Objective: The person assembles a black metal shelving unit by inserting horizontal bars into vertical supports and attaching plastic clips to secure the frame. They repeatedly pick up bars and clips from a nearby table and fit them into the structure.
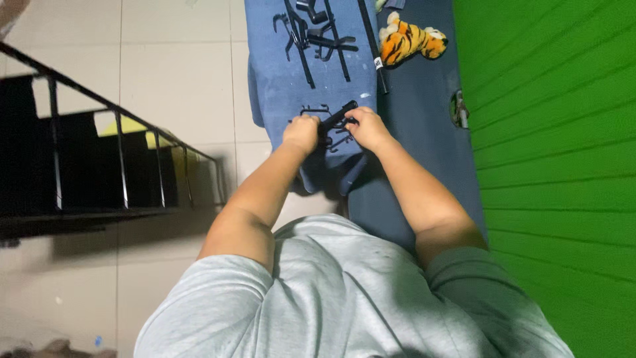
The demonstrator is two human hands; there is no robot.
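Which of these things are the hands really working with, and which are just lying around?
In use:
left hand
right hand
black metal bracket gripped between both
blue cloth underneath
loose black parts

Lying about:
toy tiger
black wire rack
green panel

I see both my bare forearms reaching up toward the middle of the frame. My left hand [301,132] is curled into a fist, my right hand [368,128] closed just beside it, the 2 nearly touching.
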